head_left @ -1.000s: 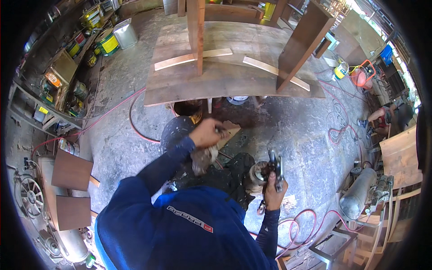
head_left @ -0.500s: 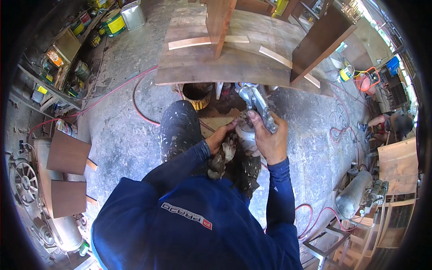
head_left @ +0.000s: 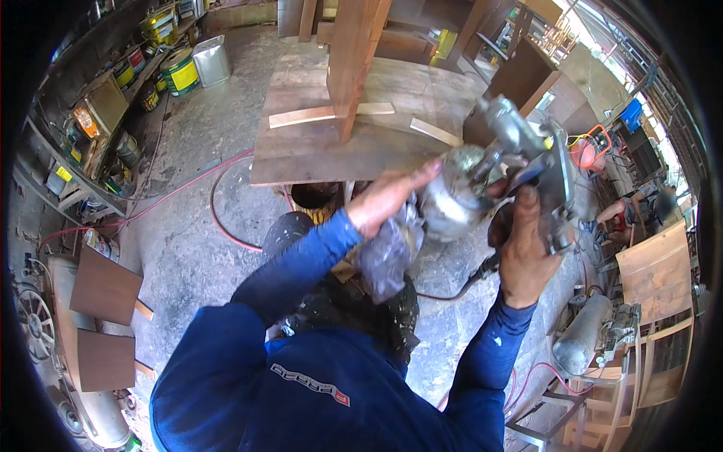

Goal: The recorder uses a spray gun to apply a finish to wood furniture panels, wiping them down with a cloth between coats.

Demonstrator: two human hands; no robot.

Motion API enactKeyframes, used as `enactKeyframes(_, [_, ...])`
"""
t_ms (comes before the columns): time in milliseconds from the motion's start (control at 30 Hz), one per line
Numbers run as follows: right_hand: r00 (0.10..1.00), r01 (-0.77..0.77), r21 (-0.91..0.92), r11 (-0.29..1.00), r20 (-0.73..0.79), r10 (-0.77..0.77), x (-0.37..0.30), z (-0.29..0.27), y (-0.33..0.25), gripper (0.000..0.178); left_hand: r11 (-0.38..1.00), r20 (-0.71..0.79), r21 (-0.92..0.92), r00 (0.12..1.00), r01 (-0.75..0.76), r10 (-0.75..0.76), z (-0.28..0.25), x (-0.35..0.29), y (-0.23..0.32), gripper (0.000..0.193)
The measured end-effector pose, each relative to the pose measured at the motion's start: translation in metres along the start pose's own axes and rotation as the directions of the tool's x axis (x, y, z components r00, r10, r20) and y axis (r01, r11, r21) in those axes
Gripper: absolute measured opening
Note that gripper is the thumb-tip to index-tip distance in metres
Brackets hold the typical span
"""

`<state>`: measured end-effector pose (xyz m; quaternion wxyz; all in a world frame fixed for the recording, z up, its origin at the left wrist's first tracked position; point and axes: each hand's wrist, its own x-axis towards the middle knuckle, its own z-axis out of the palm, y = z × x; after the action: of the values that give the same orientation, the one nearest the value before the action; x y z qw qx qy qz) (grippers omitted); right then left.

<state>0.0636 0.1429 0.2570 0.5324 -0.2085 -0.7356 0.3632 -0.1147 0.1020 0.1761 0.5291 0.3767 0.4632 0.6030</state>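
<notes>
My right hand [head_left: 529, 252] grips the handle of a metal spray gun [head_left: 520, 143], raised in front of me at right of centre. Its round metal cup [head_left: 452, 203] hangs toward the left, smeared and blurred by motion. My left hand [head_left: 392, 197] reaches to the cup, its fingers closed at the cup's near side. Below that hand dangles a crumpled grey rag [head_left: 392, 252], held against the cup; some of its fingers are hidden. A dark air hose [head_left: 467, 282] runs below the gun.
A wide brown wooden panel [head_left: 301, 158] with upright boards lies ahead, above a paint-stained bucket [head_left: 316, 197]. Paint cans [head_left: 181, 73] line the left side. Red hose [head_left: 151, 215] crosses the floor. A compressor tank [head_left: 584, 335] stands at right; another person [head_left: 629, 211] sits farther off.
Both hands have lifted the spray gun up and to the right, closer to view. The rag has come up with my left hand, and my right arm has stretched outward.
</notes>
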Motion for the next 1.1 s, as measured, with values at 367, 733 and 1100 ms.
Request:
enactKeyframes(367, [0.991, -0.008, 0.175, 0.984, 0.132, -0.016, 0.003, -0.006, 0.016, 0.031, 0.98, -0.237, 0.019, 0.951, -0.199, 0.198, 0.001, 0.001, -0.024, 0.068])
enactKeyframes(733, [0.969, 0.007, -0.18, 0.984, 0.246, 0.038, -0.038, 0.002, 0.047, 0.026, 0.954, -0.046, -0.22, 0.975, 0.204, -0.219, -0.014, -0.013, -0.124, 0.073])
enactKeyframes(1100, [0.999, 0.033, 0.064, 0.997, -0.04, -0.031, 0.004, -0.01, 0.01, 0.036, 0.985, -0.042, 0.106, 0.989, -0.138, 0.143, -0.007, 0.014, 0.001, 0.076])
